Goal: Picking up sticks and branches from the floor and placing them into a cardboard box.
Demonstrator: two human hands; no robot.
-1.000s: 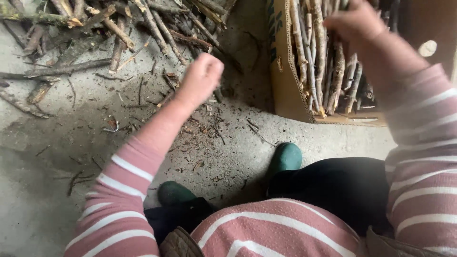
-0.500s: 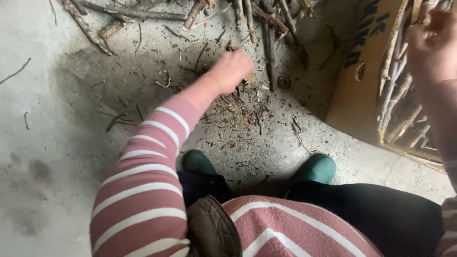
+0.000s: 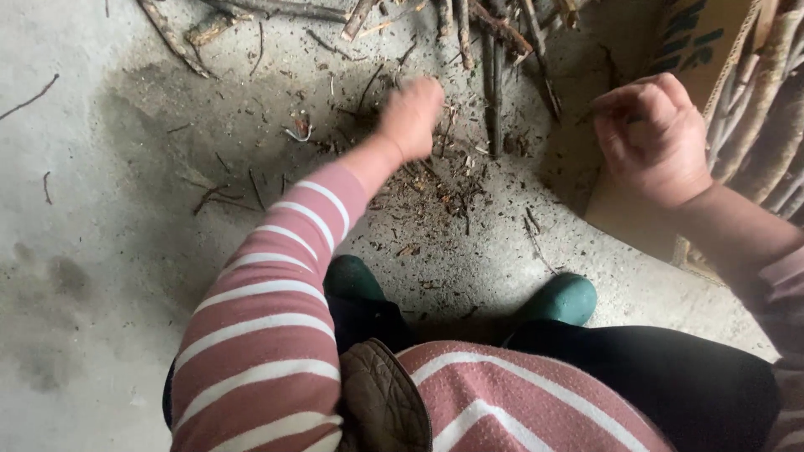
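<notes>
Brown sticks (image 3: 494,75) — cropped above, left hand (image 3: 410,117) blurred.

The left arm (image 3: 276,276), in a pink sleeve with white stripes, stretches forward and down, wrist bare. The left hand (image 3: 410,117) is blurred, its fingers curled under, knuckles uppermost. The right hand (image 3: 653,138) hangs higher at the right, back facing up, fingers bent loosely inward, holding nothing visible, forearm (image 3: 737,234) bare.

Grey concrete floor (image 3: 100,251), stained in dark patches and strewn with bark crumbs, lies in soft daylight.
</notes>
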